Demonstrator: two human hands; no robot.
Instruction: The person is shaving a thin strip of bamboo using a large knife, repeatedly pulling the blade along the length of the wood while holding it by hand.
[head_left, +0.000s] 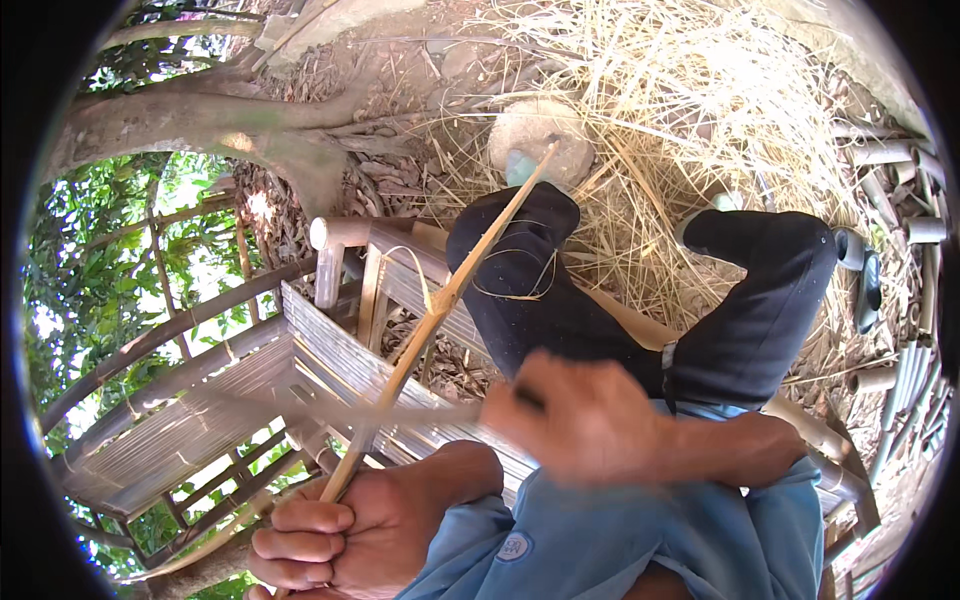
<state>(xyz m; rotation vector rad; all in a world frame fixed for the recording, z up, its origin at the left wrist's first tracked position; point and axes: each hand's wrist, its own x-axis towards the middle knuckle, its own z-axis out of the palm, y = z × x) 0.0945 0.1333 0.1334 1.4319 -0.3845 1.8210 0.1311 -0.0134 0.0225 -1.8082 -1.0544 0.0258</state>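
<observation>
A long bamboo strip slants up and away across my lap, with a frayed node and a thin curled shaving partway along it. Its near part is gripped in my left hand, fingers wrapped round it. My right hand, smeared by motion, is closed on the dark handle of a knife. The blurred blade points left and crosses the strip just beyond my left hand; whether it touches the strip I cannot tell. Beyond the node, the strip passes over my dark-trousered left leg.
I sit on a bamboo bench with a slatted side at my left. Pale shavings pile up ahead, beside a round wooden block. A tree trunk stands far left. Cut bamboo pieces and a sandal lie at right.
</observation>
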